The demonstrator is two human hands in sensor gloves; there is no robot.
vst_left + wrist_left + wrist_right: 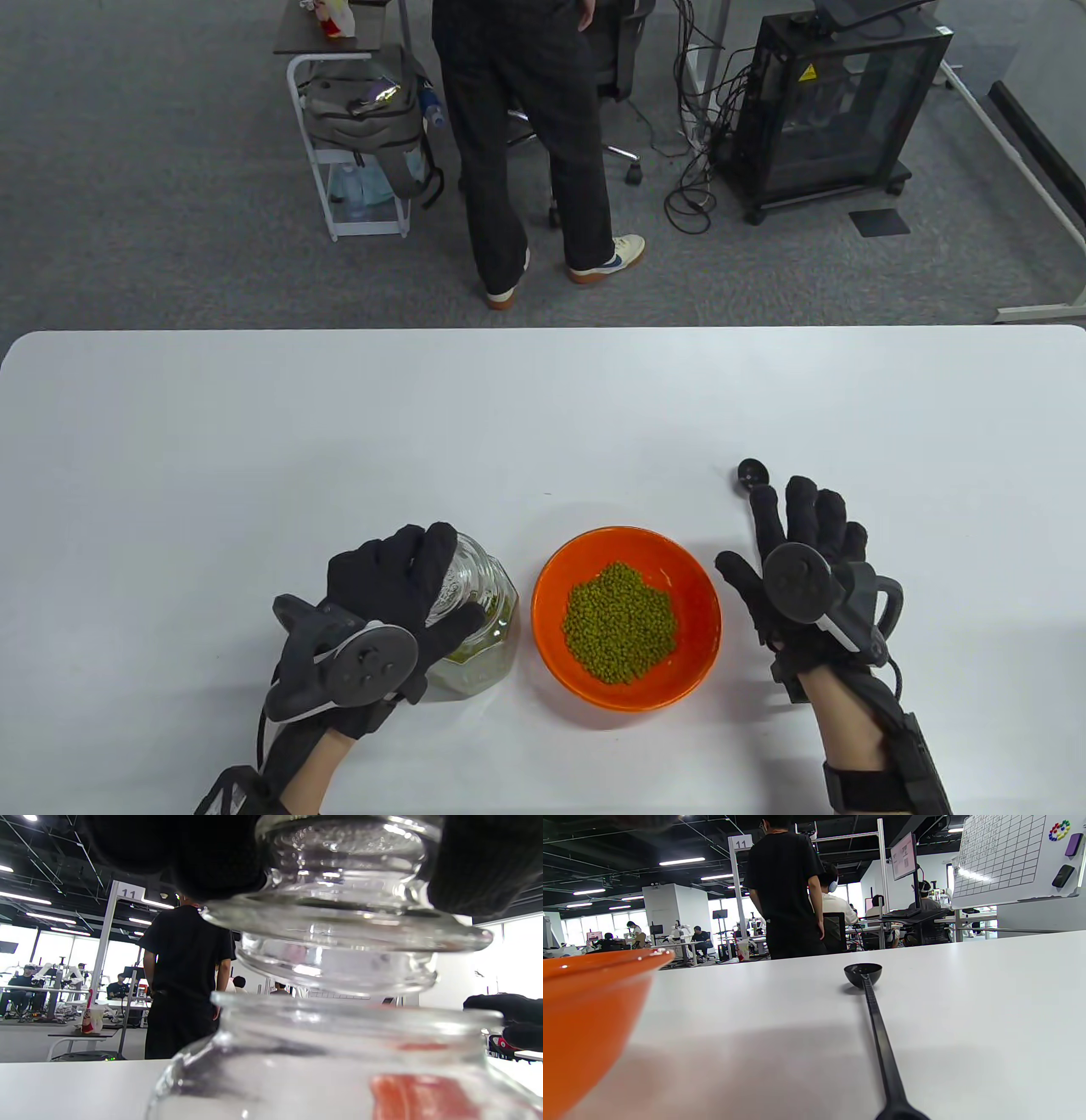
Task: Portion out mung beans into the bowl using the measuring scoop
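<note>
The person's left hand (399,594) is gripping a clear faceted glass stopper lid (343,912), fingers curled over its knob, and is holding it just above the mouth of the clear glass jar (479,632); in the left wrist view a thin gap is showing between the lid's plug and the jar's rim, so the lid is not seated. The jar is standing on the white table (254,441), just left of the round orange bowl (628,543), which is already holding a mound of green mung beans (619,621). The long-handled black plastic measuring scoop (869,993) is lying flat on the table to the right of the bowl, its cup empty and pointing away from the person. The right hand (797,560) is hovering over the scoop's handle with fingers spread and straight, grasping nothing.

Judging by the filled bowl and the idle scoop, the portioning is looking finished and the closing of the jar is in hand. The next move is likely calling for lowering the lid squarely into the neck, keeping it level so the glass is not knocking the rim.
</note>
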